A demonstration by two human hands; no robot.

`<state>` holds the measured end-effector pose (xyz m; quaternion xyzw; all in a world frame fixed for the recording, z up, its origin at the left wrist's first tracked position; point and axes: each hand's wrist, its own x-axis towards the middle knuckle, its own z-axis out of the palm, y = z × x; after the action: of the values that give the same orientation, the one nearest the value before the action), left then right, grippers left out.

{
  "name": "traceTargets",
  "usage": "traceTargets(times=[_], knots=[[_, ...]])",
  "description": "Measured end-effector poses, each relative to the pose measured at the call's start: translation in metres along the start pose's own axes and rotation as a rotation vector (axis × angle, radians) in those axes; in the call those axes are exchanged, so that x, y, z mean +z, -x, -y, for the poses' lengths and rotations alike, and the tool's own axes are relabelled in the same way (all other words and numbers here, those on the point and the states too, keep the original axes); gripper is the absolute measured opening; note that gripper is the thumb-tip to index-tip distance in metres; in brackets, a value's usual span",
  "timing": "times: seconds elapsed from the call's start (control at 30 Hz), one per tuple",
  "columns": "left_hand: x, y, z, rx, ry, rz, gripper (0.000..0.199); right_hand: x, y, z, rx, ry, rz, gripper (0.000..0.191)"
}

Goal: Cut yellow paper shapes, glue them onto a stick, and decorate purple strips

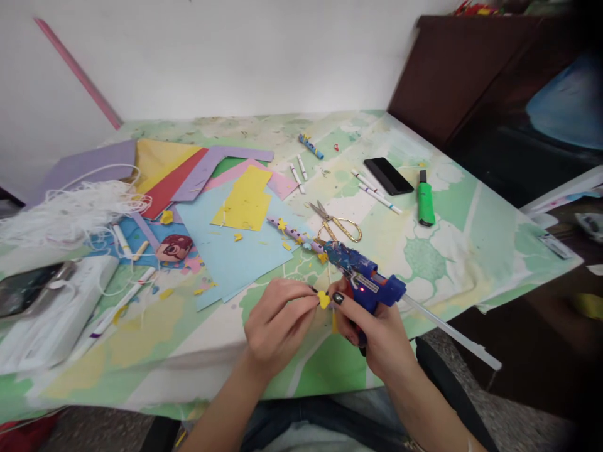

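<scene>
My left hand (281,319) is closed, its fingertips pinching a small yellow foam piece (323,299). My right hand (372,320) is wrapped round a blue glue gun (362,273), whose nozzle points to the upper left; a clear glue stick (452,329) juts from its back. The right thumb and fingers are close beside the yellow piece. Just beyond the nozzle lies a purple decorated tube (294,233) with dark dots and yellow bits. Gold-handled scissors (336,225) rest open behind the gun.
Blue paper (202,251), a yellow sheet (245,199), white string (70,213), a power strip (61,314) and a phone (32,289) spread over the left. Markers (379,198), a black phone (389,175) and a green cutter (426,204) lie right of centre; another decorated tube (311,146) is farther back.
</scene>
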<state>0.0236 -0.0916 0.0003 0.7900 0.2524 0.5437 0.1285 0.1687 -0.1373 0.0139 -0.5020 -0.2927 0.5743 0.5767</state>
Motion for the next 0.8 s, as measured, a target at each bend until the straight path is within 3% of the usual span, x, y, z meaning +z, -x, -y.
traceTargets(times=[0.1, 0.37, 0.57, 0.8], knots=[[-0.002, 0.001, 0.004, 0.027, -0.066, -0.025, 0.030, -0.010, 0.009, -0.002, -0.050, 0.075, -0.006, 0.022], [0.000, -0.001, 0.003, 0.027, -0.188, -0.080, 0.027, -0.031, 0.043, -0.004, -0.006, 0.312, -0.076, 0.021], [-0.003, -0.002, -0.002, 0.082, -0.248, -0.065, 0.023, -0.033, 0.050, 0.010, -0.134, 0.621, -0.030, 0.019], [-0.010, 0.003, 0.000, 0.185, -0.240, -0.008, 0.026, -0.031, 0.053, 0.006, -0.163, 0.646, -0.136, 0.019]])
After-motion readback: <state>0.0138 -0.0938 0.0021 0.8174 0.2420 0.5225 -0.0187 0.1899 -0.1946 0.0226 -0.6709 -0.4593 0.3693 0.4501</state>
